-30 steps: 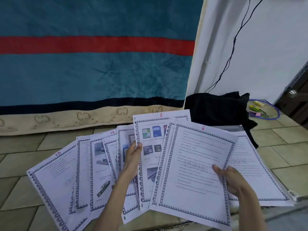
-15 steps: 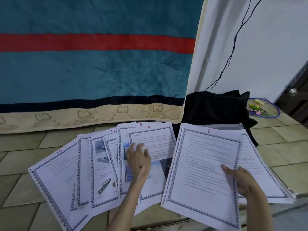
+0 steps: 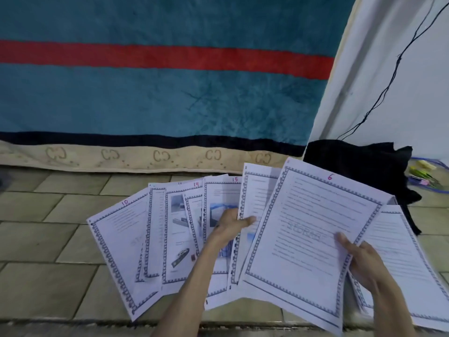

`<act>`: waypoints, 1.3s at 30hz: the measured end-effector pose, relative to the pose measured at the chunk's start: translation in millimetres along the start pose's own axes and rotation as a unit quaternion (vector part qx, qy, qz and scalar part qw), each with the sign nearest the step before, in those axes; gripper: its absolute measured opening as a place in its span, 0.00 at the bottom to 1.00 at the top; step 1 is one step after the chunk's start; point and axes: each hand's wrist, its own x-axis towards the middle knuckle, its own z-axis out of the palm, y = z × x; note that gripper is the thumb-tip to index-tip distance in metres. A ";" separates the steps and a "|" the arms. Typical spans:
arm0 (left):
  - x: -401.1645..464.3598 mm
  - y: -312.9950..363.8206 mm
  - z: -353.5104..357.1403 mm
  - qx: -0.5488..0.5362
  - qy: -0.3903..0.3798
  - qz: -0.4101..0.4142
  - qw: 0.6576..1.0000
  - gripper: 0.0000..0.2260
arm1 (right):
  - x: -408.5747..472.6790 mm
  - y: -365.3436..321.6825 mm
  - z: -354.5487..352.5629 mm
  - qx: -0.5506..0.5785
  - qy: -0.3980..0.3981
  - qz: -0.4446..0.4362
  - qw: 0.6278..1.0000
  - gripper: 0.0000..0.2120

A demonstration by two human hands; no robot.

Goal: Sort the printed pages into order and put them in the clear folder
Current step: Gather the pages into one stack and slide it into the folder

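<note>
Head view: the pages (image 3: 170, 237) lie fanned on the tiled floor (image 3: 48, 239). The left hand (image 3: 232, 223) pinches one sheet's (image 3: 255, 195) edge. The right hand (image 3: 362, 261) grips page 6 (image 3: 308, 234), thumb on top, above another page (image 3: 398, 254).

Single head-worn view, wide-angle, looking forward and steeply down from just above and behind both forearms onto a tiled floor (image 3: 48, 239). Close in: fanned printed pages (image 3: 303, 234) fill the lower middle, with the left hand (image 3: 230, 224) and right hand (image 3: 362, 261) low in frame, and a teal blanket (image 3: 158, 93) hung straight ahead across the upper half. Right edge bowed and soft, likely lens distortion, taking in a white wall (image 3: 413, 93) and a black cloth (image 3: 359, 171).
</note>
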 end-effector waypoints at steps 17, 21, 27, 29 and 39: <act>-3.3 -12.0 -26.1 0.297 0.253 -0.199 0.899 0.27 | -3.4 6.4 2.2 -0.034 0.055 0.047 0.997 0.12; 4.0 -14.2 -12.8 0.252 0.239 -0.127 0.929 0.09 | -12.0 -1.7 5.7 -0.017 0.107 0.058 0.992 0.22; 4.5 -5.7 10.0 0.122 0.139 -0.083 0.979 0.08 | -9.2 4.0 8.0 -0.056 0.088 0.027 0.994 0.17; 3.8 -7.5 0.6 0.143 0.158 -0.086 0.973 0.09 | -8.0 5.2 16.5 -0.101 0.070 0.004 0.992 0.17; -10.8 -25.8 -53.9 0.320 0.278 -0.068 0.903 0.16 | 17.4 22.5 33.3 -0.090 0.064 -0.008 0.994 0.19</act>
